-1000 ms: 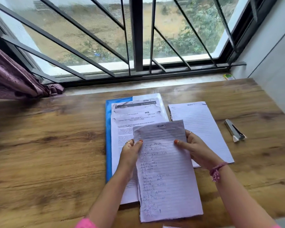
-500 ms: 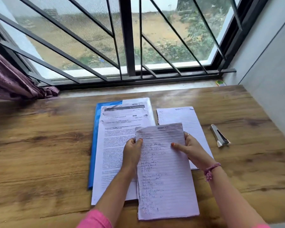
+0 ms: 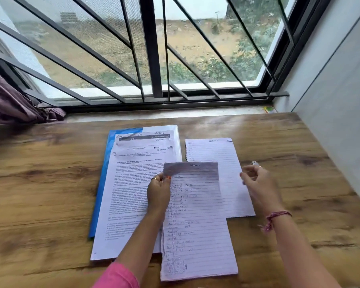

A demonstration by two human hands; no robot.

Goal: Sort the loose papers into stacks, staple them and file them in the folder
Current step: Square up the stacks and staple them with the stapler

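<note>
A stack of lined handwritten sheets (image 3: 197,225) marked "Section 3" lies at the front middle of the wooden table (image 3: 40,183). My left hand (image 3: 158,192) pinches its upper left edge. My right hand (image 3: 260,188) is off the sheets, fingers loosely spread and blurred, hovering over the stapler (image 3: 254,162), of which only the metal tip shows. A second lined stack (image 3: 214,154) lies to the right, partly under the first. Printed sheets (image 3: 129,183) lie fanned on the blue folder (image 3: 104,183) to the left.
A barred window (image 3: 154,59) runs along the table's far edge, with a purple curtain (image 3: 13,102) at the left. A white wall (image 3: 337,100) bounds the right side. A small yellow-green object (image 3: 269,109) sits on the sill.
My right hand has let go of the handwritten sheets and moved right, over the stapler. My left hand keeps its hold. The view has shifted.
</note>
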